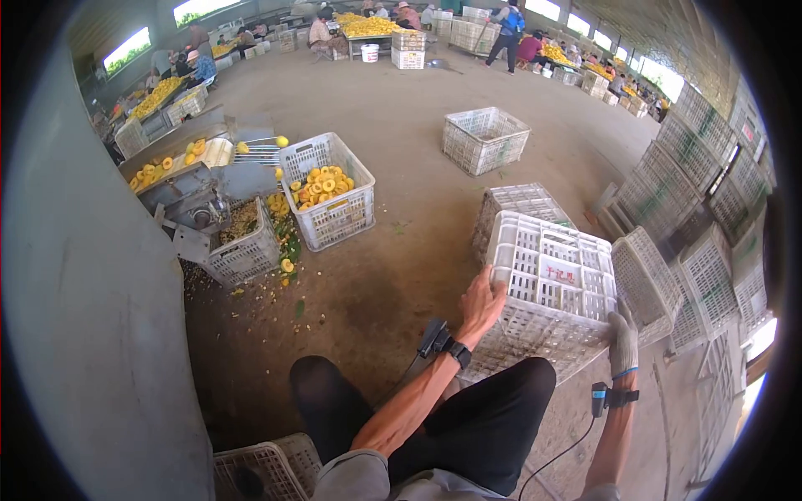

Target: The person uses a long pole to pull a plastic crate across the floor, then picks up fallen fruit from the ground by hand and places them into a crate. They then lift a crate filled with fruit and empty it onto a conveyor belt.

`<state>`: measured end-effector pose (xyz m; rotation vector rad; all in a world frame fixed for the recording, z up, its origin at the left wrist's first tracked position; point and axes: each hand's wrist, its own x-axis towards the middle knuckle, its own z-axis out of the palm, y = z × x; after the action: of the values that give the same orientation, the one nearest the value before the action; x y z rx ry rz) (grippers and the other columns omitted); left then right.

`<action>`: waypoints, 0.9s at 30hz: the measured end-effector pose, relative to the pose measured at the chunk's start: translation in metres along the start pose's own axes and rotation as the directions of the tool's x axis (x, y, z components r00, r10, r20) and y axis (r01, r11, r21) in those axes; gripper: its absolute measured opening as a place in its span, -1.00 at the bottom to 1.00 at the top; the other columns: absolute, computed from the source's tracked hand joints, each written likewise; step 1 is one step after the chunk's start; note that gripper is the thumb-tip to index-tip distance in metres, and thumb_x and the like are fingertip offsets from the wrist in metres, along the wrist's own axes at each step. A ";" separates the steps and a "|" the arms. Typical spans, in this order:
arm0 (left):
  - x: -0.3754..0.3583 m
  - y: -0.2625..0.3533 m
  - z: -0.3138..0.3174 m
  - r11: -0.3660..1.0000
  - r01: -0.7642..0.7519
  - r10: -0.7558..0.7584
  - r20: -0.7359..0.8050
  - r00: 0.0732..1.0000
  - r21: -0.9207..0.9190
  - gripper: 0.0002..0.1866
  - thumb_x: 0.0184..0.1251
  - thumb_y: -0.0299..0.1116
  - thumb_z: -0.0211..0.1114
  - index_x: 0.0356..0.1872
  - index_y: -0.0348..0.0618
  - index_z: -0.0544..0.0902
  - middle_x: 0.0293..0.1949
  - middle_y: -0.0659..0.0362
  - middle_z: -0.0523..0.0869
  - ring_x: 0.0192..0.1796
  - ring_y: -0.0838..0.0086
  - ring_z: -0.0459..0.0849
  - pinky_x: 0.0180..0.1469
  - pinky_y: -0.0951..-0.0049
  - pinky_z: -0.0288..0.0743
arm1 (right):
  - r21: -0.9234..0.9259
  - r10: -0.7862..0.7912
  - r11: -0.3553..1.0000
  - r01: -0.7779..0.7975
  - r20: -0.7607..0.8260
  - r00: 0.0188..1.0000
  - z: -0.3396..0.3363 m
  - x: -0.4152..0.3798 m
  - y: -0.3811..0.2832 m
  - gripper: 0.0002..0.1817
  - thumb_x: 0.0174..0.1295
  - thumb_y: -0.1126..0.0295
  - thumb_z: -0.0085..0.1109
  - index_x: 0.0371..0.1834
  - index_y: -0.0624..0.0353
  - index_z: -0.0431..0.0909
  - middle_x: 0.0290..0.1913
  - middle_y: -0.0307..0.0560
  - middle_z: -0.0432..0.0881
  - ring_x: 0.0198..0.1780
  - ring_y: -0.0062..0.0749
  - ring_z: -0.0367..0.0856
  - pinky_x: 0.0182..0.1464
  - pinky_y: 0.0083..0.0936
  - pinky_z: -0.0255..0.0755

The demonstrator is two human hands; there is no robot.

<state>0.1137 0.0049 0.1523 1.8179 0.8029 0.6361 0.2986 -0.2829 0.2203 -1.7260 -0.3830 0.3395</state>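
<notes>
Nearest me: knees in black trousers (493,417), corner of a crate (263,472) cut off at btm edge. Left hand (482,305) bare, clamped on near-left rim of white crate (555,288); right hand (622,341) gloved, gripping its right corner. Crate tilted, open side facing away; underside hidden. Far left: crate of yellow fruit (327,190).

Both hands, left hand (482,302) and gloved right hand (621,342), grip a white crate (555,288).
</notes>
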 end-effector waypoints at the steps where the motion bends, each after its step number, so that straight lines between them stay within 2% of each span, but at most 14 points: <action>1: 0.001 0.002 -0.007 1.000 -0.004 0.005 -0.008 1.000 0.013 -0.33 0.39 -0.06 0.14 0.44 -0.20 0.43 0.19 -0.16 0.66 0.19 -0.12 0.66 0.20 -0.17 0.49 | 0.001 -0.004 1.000 0.004 0.001 1.000 0.010 -0.007 -0.008 -0.22 0.31 0.33 0.12 0.58 0.48 0.18 0.47 0.19 0.42 0.41 -0.19 0.47 0.40 -0.41 0.34; 5: 0.010 0.026 -0.029 0.995 -0.089 0.092 -0.050 0.995 0.055 -0.33 0.34 -0.05 0.21 0.39 -0.25 0.47 0.04 -0.21 0.70 0.05 -0.15 0.70 0.10 -0.12 0.54 | 0.152 -0.118 0.982 0.110 0.043 0.992 0.015 -0.002 -0.011 -0.26 0.35 0.33 0.10 0.57 0.46 0.21 0.43 0.17 0.45 0.37 -0.21 0.50 0.39 -0.39 0.37; 11: 0.023 0.051 -0.082 0.976 -0.194 0.206 -0.123 0.971 0.102 -0.27 0.28 0.00 0.28 0.34 -0.36 0.53 -0.05 -0.35 0.70 0.00 -0.18 0.73 0.08 -0.07 0.58 | 0.399 -0.078 0.917 0.010 0.153 0.985 0.052 0.000 -0.008 -0.31 0.40 0.34 0.08 0.55 0.44 0.24 0.43 0.13 0.46 0.40 -0.21 0.48 0.46 -0.34 0.30; 14: 0.026 0.060 -0.128 0.935 -0.242 0.289 -0.163 0.943 0.258 -0.27 0.28 0.00 0.28 0.31 -0.41 0.54 -0.07 -0.36 0.70 -0.03 -0.19 0.74 0.06 -0.07 0.58 | 0.538 -0.073 0.839 -0.078 0.254 0.964 0.090 0.008 0.017 -0.36 0.45 0.33 0.03 0.54 0.39 0.26 0.48 0.08 0.45 0.45 -0.21 0.44 0.53 -0.37 0.24; 16: 0.021 0.074 -0.163 0.912 -0.263 0.324 -0.158 0.933 0.315 -0.29 0.29 -0.02 0.27 0.29 -0.45 0.55 -0.09 -0.38 0.70 -0.04 -0.16 0.74 0.05 -0.06 0.59 | 0.588 -0.097 0.802 -0.107 0.305 0.947 0.120 0.014 0.026 -0.34 0.44 0.36 0.00 0.58 0.40 0.18 0.51 0.12 0.40 0.47 -0.20 0.42 0.53 -0.37 0.23; 18: 0.016 0.084 -0.195 0.861 -0.282 0.385 -0.179 0.906 0.424 -0.28 0.30 -0.03 0.25 0.30 -0.46 0.54 -0.07 -0.35 0.71 -0.05 -0.12 0.75 0.03 -0.04 0.59 | 0.625 -0.120 0.772 -0.112 0.316 0.941 0.154 0.019 0.026 -0.26 0.41 0.36 0.05 0.61 0.41 0.11 0.54 0.14 0.35 0.49 -0.19 0.40 0.55 -0.34 0.22; 20: 0.004 0.096 -0.228 0.876 -0.233 0.345 -0.214 0.914 0.422 -0.30 0.31 -0.06 0.26 0.32 -0.47 0.53 0.00 -0.30 0.70 -0.02 -0.06 0.75 0.07 0.03 0.59 | 0.642 -0.156 0.759 -0.107 0.339 0.928 0.194 0.009 -0.002 -0.21 0.38 0.35 0.09 0.63 0.42 0.06 0.57 0.14 0.30 0.51 -0.18 0.36 0.56 -0.33 0.20; 22: -0.012 0.094 -0.256 0.883 -0.250 0.377 -0.284 0.882 0.396 -0.31 0.34 -0.09 0.28 0.33 -0.47 0.51 0.13 -0.30 0.67 0.12 -0.02 0.72 0.18 0.09 0.57 | 0.657 -0.211 0.748 -0.095 0.372 0.904 0.226 0.004 -0.024 -0.16 0.35 0.34 0.13 0.64 0.42 0.03 0.59 0.15 0.26 0.54 -0.18 0.32 0.57 -0.33 0.17; 23: -0.017 0.084 -0.267 0.891 -0.231 0.368 -0.325 0.871 0.391 -0.37 0.39 -0.22 0.30 0.36 -0.48 0.49 0.23 -0.33 0.60 0.26 -0.01 0.65 0.34 0.13 0.48 | 0.668 -0.248 0.739 -0.084 0.387 0.888 0.241 0.004 -0.031 -0.14 0.34 0.33 0.15 0.65 0.41 0.02 0.60 0.14 0.25 0.55 -0.19 0.29 0.57 -0.33 0.15; 25: -0.043 0.067 -0.275 0.882 -0.236 0.399 -0.380 0.834 0.408 -0.40 0.41 -0.30 0.29 0.37 -0.49 0.47 0.27 -0.32 0.58 0.31 -0.03 0.61 0.38 0.12 0.44 | 0.653 -0.290 0.755 -0.067 0.423 0.859 0.264 0.003 -0.032 -0.10 0.29 0.34 0.19 0.66 0.39 0.02 0.62 0.14 0.21 0.60 -0.20 0.22 0.59 -0.33 0.09; 27: -0.068 0.030 -0.279 0.891 -0.242 0.400 -0.414 0.817 0.383 -0.41 0.45 -0.38 0.27 0.41 -0.49 0.41 0.33 -0.31 0.54 0.36 -0.06 0.56 0.43 0.14 0.38 | 0.484 -0.358 0.868 0.110 0.456 0.815 0.282 0.007 -0.011 -0.11 0.29 0.35 0.20 0.66 0.37 0.04 0.60 0.15 0.26 0.55 -0.17 0.30 0.55 -0.34 0.16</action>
<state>-0.1267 0.1069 0.2752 2.1470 0.9676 1.2915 0.1831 -0.0285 0.1791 -1.0946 -0.8592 0.6723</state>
